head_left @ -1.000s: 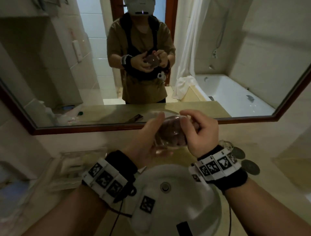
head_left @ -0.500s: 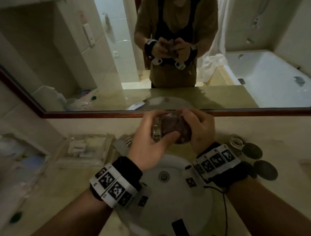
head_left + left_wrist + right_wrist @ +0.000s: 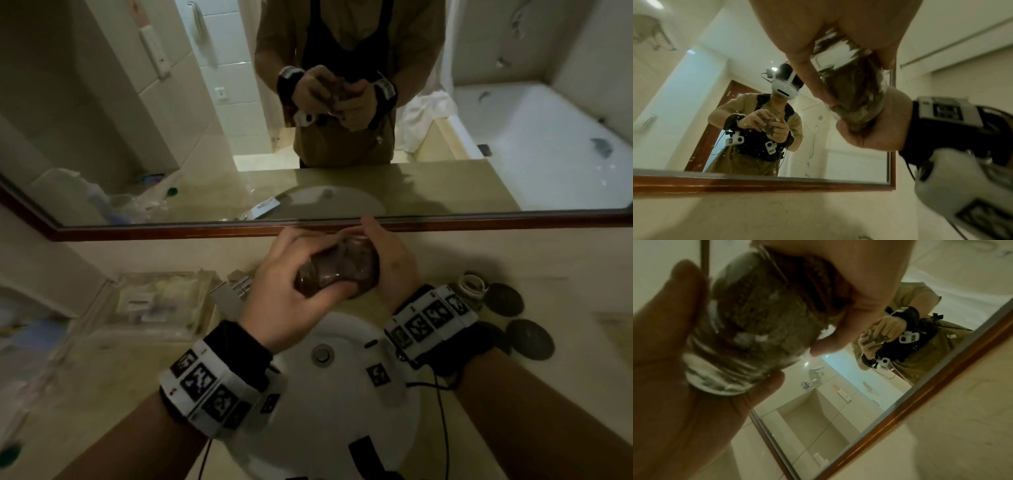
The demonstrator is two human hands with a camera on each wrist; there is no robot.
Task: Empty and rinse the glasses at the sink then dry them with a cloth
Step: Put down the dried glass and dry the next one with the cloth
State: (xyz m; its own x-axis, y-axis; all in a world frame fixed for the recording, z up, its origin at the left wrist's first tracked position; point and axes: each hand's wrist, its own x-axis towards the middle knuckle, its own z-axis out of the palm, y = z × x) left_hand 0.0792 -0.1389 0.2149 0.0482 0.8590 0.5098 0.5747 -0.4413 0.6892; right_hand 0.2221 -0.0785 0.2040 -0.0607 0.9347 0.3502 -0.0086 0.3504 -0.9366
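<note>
A clear glass [image 3: 337, 270] lies tilted between both hands above the white sink [image 3: 346, 404]. A brown cloth [image 3: 853, 91] is stuffed inside it and fills most of it. My left hand [image 3: 291, 291] wraps round the glass from the left, thumb underneath. My right hand [image 3: 388, 263] cups its right end, fingers curled over it. In the right wrist view the glass [image 3: 748, 337] rests against the palm, with the cloth [image 3: 764, 318] dark behind its wall. The mirror repeats the same hold.
The wood-framed mirror [image 3: 205, 231] runs just behind my hands. On the counter to the left lies a clear plastic tray [image 3: 154, 301]. Two dark round coasters [image 3: 529, 339] and a small white ring [image 3: 472, 284] lie on the right. The sink drain [image 3: 322, 353] is below the hands.
My left hand has gone from resting beside the glass to wrapping round it. The glass has turned between my hands, and my view has tipped down toward the sink.
</note>
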